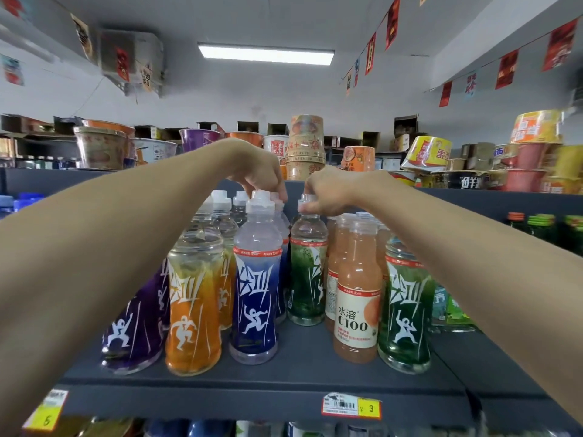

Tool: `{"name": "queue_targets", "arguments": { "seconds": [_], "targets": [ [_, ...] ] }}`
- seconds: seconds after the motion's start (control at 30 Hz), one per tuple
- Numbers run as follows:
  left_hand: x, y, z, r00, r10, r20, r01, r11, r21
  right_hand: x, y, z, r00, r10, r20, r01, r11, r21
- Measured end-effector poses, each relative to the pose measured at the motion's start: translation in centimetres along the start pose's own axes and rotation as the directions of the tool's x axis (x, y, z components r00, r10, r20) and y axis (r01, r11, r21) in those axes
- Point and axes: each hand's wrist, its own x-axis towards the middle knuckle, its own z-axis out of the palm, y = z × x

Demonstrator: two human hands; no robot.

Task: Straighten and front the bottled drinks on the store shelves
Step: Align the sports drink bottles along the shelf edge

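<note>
Bottled drinks stand in rows on a dark grey shelf (303, 351). In front are a purple bottle (132, 329), an orange bottle (192, 307), a blue bottle (256, 294), a pink C100 bottle (356, 298) and a green bottle (405, 307). My left hand (258, 171) reaches over them, its fingertips pinching the white cap of a blue bottle in the back row (279, 216). My right hand (328, 190) grips the cap of a green bottle (307, 272) that stands behind the front row, its label turned sideways.
Instant noodle cups (304, 146) crowd the top shelf behind. Green-capped bottles (542, 225) stand to the far right, blue caps (19, 200) to the far left. Price tags (351, 405) line the shelf edge; more bottles show on the shelf below.
</note>
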Motion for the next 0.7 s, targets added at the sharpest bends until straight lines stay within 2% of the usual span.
{"name": "queue_targets", "arguments": {
  "seconds": [0.23, 0.37, 0.5, 0.7],
  "targets": [
    [-0.12, 0.12, -0.15, 0.996, -0.002, 0.084, 0.005, 0.999, -0.038, -0.56, 0.04, 0.17, 0.999, -0.011, 0.046, 0.012, 1.000, -0.008],
    [0.06, -0.32, 0.02, 1.000, 0.026, 0.010, -0.025, 0.999, -0.021, -0.79, 0.03, 0.29, 1.000, -0.015, 0.009, 0.015, 1.000, 0.012],
    [-0.06, -0.57, 0.09, 0.999, 0.049, 0.002, -0.049, 0.998, -0.027, -0.85, 0.09, 0.35, 1.000, 0.008, -0.002, -0.008, 1.000, 0.020],
    [-0.01, -0.72, 0.24, 0.996, 0.071, -0.053, -0.068, 0.996, 0.055, -0.71, 0.11, 0.53, 0.999, 0.012, -0.033, -0.010, 0.999, 0.053]
  ]
}}
